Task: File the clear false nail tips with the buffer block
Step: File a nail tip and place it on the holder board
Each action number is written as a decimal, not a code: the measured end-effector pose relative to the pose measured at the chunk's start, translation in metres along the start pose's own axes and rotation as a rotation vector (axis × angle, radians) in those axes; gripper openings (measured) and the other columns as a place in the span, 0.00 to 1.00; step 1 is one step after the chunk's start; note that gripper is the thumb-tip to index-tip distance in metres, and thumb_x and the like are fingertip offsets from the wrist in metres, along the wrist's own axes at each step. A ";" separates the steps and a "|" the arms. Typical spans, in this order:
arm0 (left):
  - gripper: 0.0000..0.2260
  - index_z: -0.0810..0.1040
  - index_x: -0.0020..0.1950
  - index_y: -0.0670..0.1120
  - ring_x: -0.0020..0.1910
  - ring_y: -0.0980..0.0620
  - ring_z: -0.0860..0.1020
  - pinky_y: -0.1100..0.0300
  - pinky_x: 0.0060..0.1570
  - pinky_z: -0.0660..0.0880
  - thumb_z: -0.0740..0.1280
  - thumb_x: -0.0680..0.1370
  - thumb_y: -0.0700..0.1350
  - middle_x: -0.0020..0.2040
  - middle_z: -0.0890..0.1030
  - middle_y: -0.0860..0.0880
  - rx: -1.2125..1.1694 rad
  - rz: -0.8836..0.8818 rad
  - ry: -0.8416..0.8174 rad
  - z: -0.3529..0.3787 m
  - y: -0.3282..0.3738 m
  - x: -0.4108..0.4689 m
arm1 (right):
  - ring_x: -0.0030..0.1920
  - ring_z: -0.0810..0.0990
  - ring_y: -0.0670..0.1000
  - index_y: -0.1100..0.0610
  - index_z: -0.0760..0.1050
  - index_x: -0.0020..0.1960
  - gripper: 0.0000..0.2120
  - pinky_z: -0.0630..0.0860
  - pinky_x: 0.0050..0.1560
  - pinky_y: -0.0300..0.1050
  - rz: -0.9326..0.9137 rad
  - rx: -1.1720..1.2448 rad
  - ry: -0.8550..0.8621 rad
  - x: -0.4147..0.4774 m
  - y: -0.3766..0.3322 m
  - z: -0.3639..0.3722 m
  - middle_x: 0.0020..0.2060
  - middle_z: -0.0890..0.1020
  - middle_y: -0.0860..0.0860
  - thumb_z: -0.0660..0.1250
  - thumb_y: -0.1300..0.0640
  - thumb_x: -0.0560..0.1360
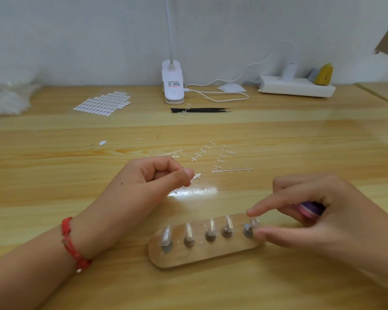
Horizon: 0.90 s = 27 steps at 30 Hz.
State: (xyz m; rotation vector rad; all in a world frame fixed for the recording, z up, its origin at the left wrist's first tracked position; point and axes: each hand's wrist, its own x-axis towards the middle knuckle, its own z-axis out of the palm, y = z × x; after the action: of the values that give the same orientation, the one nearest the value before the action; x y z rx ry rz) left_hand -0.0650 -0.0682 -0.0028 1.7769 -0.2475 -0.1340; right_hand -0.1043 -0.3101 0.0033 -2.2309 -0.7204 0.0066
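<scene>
Standing nearest you, the wooden holder (202,257) carries five clear nail tips (211,227) in a row running left to right, each leaning away from you on its peg. Your right hand (327,222) sits at the row's right end, its back fingers curled round the pink-and-purple buffer block (309,209), with index finger and thumb reaching either side of the rightmost tip (254,222); whether they touch it is unclear. That tip lies just left of the block, so the right hand is nearer. Your left hand (148,177), farther back, pinches a clear sprue strip (196,176). Beyond lie loose sprues (224,157) and black tweezers (202,110).
</scene>
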 end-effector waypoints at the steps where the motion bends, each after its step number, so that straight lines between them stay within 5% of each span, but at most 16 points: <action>1: 0.09 0.77 0.34 0.43 0.19 0.64 0.68 0.77 0.25 0.63 0.67 0.72 0.46 0.18 0.69 0.58 -0.001 -0.001 0.002 0.000 0.000 0.000 | 0.28 0.65 0.41 0.36 0.83 0.47 0.10 0.60 0.29 0.31 -0.001 -0.004 -0.002 0.000 0.000 0.000 0.28 0.70 0.47 0.74 0.40 0.66; 14: 0.09 0.77 0.35 0.41 0.18 0.64 0.67 0.77 0.23 0.62 0.67 0.72 0.46 0.18 0.69 0.58 -0.006 -0.002 -0.015 0.000 -0.001 0.000 | 0.28 0.66 0.40 0.38 0.84 0.46 0.10 0.60 0.30 0.28 0.005 0.001 -0.012 0.002 -0.003 0.000 0.29 0.70 0.48 0.74 0.41 0.65; 27: 0.09 0.77 0.35 0.41 0.19 0.64 0.68 0.77 0.24 0.63 0.67 0.73 0.45 0.18 0.69 0.58 0.003 0.002 -0.010 0.000 -0.001 0.000 | 0.27 0.59 0.45 0.33 0.80 0.49 0.14 0.58 0.31 0.35 0.129 -0.022 -0.063 -0.002 -0.003 0.002 0.26 0.62 0.46 0.71 0.35 0.64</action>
State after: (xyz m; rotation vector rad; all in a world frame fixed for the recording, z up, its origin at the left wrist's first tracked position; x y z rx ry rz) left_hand -0.0653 -0.0678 -0.0033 1.7797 -0.2567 -0.1416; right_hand -0.1078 -0.3074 0.0036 -2.3033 -0.6113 0.1344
